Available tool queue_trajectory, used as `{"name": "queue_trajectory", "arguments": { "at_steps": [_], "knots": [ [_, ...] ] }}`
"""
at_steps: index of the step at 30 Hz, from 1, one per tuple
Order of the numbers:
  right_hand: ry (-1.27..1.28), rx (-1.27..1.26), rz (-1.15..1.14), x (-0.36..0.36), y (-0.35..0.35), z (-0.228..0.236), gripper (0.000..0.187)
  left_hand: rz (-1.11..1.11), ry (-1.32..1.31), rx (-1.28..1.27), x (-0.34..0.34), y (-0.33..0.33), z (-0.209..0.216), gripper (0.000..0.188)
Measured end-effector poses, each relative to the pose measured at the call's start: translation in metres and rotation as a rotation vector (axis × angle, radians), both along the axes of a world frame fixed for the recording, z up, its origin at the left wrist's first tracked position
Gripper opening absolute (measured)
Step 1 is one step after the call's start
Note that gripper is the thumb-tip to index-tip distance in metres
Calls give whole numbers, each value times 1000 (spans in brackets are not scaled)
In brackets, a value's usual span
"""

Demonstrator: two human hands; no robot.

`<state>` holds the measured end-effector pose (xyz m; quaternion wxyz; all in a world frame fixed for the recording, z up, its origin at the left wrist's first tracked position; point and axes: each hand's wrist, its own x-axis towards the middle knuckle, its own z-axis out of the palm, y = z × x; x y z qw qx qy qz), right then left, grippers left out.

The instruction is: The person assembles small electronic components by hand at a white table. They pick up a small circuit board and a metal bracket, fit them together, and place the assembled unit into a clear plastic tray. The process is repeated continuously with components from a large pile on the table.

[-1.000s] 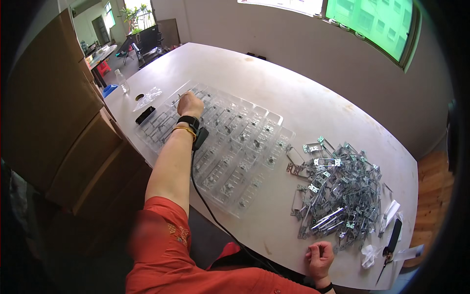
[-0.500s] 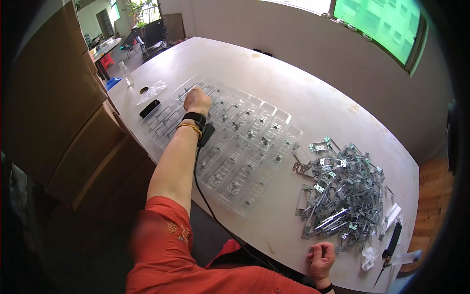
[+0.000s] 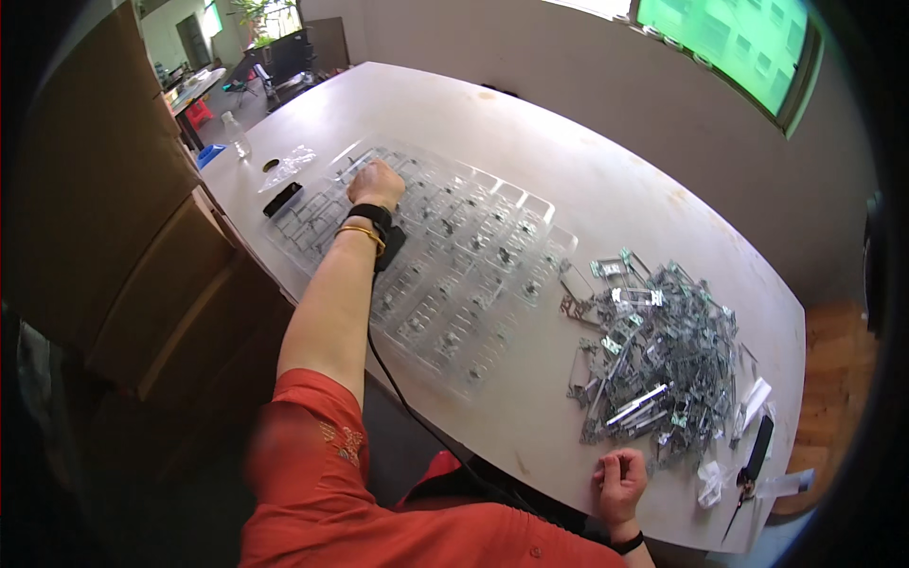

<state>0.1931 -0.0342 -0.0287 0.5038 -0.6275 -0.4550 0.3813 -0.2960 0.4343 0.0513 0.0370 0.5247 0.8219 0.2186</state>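
Curled with its back upward, the left hand (image 3: pixel 377 184) is over the far left part of a clear plastic tray (image 3: pixel 516 197); its fingertips are hidden, so I cannot tell what it has hold of. The right hand (image 3: pixel 622 476) is at the near edge, just below a pile of metal parts (image 3: pixel 663 350), fingers loosely bent toward the thumb; whether anything is pinched there cannot be made out.

Largest is the pale tabletop (image 3: pixel 606 189), with brown cardboard boxes (image 3: pixel 95 218) stacked along its left side. On its left half lies the tray, its compartments holding small metal pieces; whether it is one tray or several is unclear. The tangled silvery pile sits to the right, apart from the tray. A black cable (image 3: pixel 407 402) runs from near the left wrist down past the tray.

Right of the pile lies a black-handled tool (image 3: pixel 756 452) with a thin pointed end, near crumpled white material (image 3: pixel 712 481). At the far left are a clear plastic bag (image 3: pixel 289 168), a clear bottle (image 3: pixel 235 134) standing upright, and a black oblong object (image 3: pixel 282 200) just beside the tray. Smallest, a yellow bangle (image 3: pixel 363 233) circles the left wrist.
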Motion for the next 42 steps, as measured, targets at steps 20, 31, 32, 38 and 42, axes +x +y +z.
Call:
{"name": "queue_trajectory", "arguments": {
  "at_steps": [20, 31, 32, 38, 42],
  "knots": [
    [-40, 103, 75, 6, 0, -6, 13, -711, -243, 536, 176, -230, 98, 12],
    [-144, 222, 88, 8, -5, -2, 12, -1588, -715, 486, 315, -389, 98, 41],
    [-165, 187, 84, 6, -6, 8, 12, -1709, -827, 358, 319, -393, 99, 49],
    [61, -53, 130, 15, -30, 2, 14, -1961, -1333, -333, 344, -411, 134, 60],
    [69, -10, 99, 26, -42, -5, 12, -2077, -1544, -528, 362, -393, 154, 74]
  ]
}}
